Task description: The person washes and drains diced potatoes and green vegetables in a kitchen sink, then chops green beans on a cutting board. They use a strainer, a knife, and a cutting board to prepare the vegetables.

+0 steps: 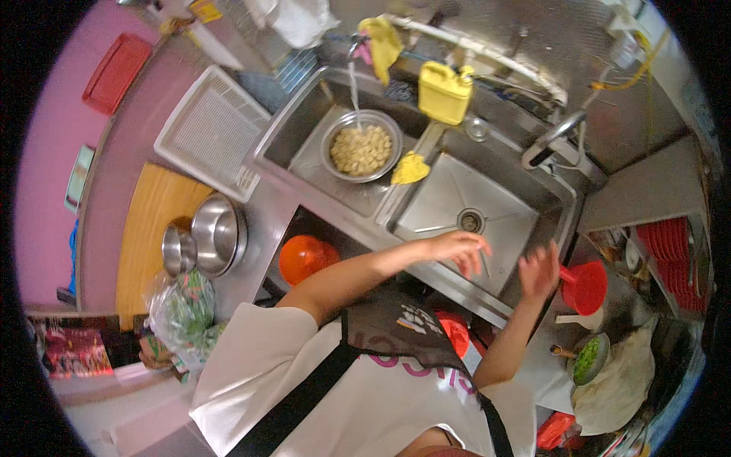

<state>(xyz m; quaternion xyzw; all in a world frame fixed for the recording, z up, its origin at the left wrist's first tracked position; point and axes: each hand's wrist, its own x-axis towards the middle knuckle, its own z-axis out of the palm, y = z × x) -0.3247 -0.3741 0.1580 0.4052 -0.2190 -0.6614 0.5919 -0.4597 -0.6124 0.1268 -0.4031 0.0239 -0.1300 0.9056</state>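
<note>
Both hands are held over the front of the stainless steel right-hand sink basin (514, 237). My left hand (460, 250) is above the basin's near side, fingers loosely spread and nothing in them. My right hand (539, 273), blurred, is raised near the basin's right end, fingers apart and bare. Beside it is a red plastic scoop or dipper (585, 288). Behind my left hand is the basin's drain (471, 220). In the left basin, water runs from a tap (355, 45) into a round metal bowl (326, 154) of pale cut cubes (362, 149).
A yellow cloth (411, 168) lies on the divider, with a yellow jug (445, 94) behind it. A white plastic tray (200, 131) and steel bowls (214, 234) stand left. A second faucet (551, 143) is at right. A dish of chopped greens (586, 360) sits right of me.
</note>
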